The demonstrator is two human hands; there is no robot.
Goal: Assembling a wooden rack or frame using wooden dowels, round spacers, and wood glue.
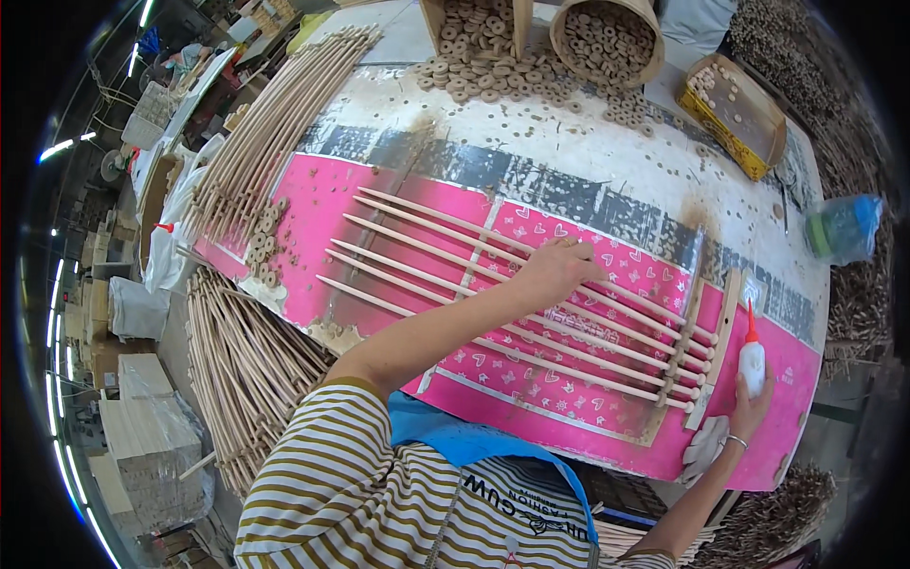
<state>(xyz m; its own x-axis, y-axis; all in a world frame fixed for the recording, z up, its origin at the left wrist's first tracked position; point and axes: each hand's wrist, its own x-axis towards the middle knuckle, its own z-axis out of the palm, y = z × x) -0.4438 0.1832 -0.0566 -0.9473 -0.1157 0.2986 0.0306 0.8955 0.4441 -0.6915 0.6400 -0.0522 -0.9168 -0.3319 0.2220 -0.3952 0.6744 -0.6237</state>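
Several pale wooden rods (pixel 403 248) lie side by side on the pink patterned sheet, narrowing at their left ends. Near their knobbed right ends they cross a notched wooden strip (pixel 684 332). My left hand (pixel 555 273) rests over the upper rods with its fingers bent in and closed on a wooden rod; the fingertips are partly hidden. At the right side of the sheet, my right hand (pixel 752 408) is wrapped round a white glue bottle (pixel 752 368), held upright with its red nozzle up, just right of a flat wooden board (pixel 722 327).
Small wooden rings (pixel 483 81) spill from a box and a round tub (pixel 607 43) at the back. A yellow tray (pixel 730 114) stands back right, near a bagged blue-green container (pixel 844 230). Rod bundles (pixel 275 133) lie at left; more rods (pixel 251 365) are stacked below the table edge.
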